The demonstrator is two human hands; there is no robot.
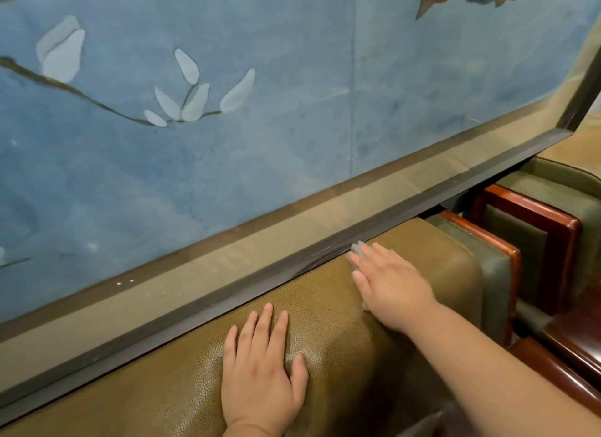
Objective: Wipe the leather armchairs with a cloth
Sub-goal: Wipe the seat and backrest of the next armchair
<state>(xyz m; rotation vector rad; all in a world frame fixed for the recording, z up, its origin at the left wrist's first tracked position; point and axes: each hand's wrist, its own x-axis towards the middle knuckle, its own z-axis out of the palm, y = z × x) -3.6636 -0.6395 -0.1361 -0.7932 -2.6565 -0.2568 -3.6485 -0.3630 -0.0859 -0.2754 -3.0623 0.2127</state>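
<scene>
The top of an olive-brown leather armchair back (328, 309) fills the lower middle of the head view. My left hand (261, 368) lies flat on it, fingers spread, holding nothing. My right hand (388, 283) presses flat further right, near the chair's top corner. A pale grey cloth (357, 248) peeks out past its fingertips, and another bit shows under the wrist. Most of the cloth is hidden beneath the palm.
A large framed blue painting (227, 144) with a dark frame edge (325, 257) runs right behind the chair back. To the right stand a red-brown wooden armrest (514, 257) and a second green-cushioned armchair (553, 189).
</scene>
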